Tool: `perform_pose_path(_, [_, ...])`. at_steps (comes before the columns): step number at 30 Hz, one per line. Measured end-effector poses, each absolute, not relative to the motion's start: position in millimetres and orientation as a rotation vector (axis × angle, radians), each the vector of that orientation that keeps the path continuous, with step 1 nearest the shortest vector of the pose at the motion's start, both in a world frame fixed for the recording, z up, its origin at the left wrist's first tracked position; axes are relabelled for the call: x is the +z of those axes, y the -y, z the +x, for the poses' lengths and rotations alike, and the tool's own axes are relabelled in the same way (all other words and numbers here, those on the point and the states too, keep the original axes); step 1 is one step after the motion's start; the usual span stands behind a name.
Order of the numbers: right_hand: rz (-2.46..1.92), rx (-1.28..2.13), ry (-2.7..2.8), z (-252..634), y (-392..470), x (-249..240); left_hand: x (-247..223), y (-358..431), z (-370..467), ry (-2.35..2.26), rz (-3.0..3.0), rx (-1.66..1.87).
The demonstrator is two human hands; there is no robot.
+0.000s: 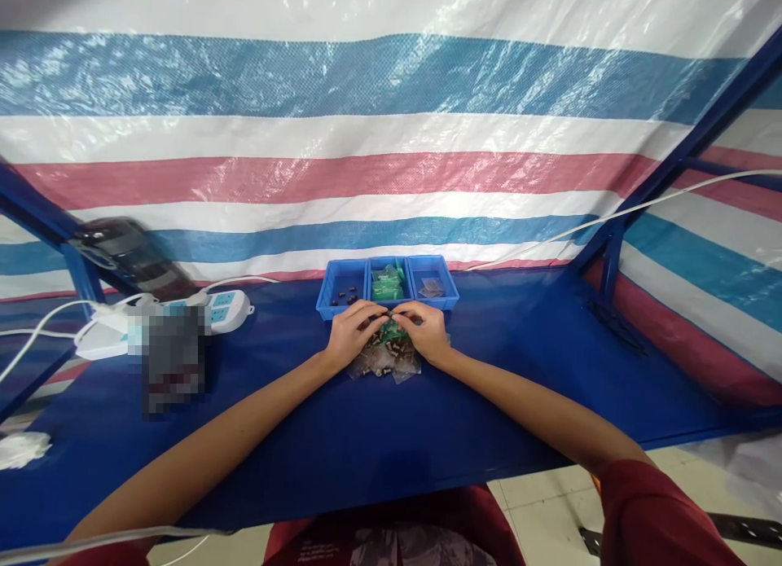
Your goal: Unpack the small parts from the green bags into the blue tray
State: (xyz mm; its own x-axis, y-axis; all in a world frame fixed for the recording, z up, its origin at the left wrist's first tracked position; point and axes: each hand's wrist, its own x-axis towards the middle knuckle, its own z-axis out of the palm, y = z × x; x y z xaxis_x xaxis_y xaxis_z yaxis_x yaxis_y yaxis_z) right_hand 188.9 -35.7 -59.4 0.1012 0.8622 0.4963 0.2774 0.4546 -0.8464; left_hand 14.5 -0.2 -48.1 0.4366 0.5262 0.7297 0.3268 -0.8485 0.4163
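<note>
My left hand (355,335) and my right hand (426,331) meet fingertip to fingertip in front of the blue bins. Both are closed in a pinch around something too small to make out. Beneath them lies a pile of small metal parts and clear plastic bags (384,359), with some green material at its top. Of the three joined bins, the left one (328,285) holds several small dark parts, the middle one has green packets (387,283), and the right one contains small clear bags (431,287).
On the left of the blue table (489,419) are a white power strip (229,309) with cables, a pixelated dark object (175,362), a dark bottle (131,252) and crumpled white material (23,449). Striped sheeting (391,175) hangs behind. Dark cords (617,326) lie at right.
</note>
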Motion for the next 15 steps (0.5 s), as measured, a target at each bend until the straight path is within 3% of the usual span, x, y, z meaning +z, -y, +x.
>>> perform_pose_path(15, [-1.085, 0.591, 1.457, 190.5, 37.3, -60.5, -48.8, -0.2, 15.4, -0.751, 2.483, 1.364])
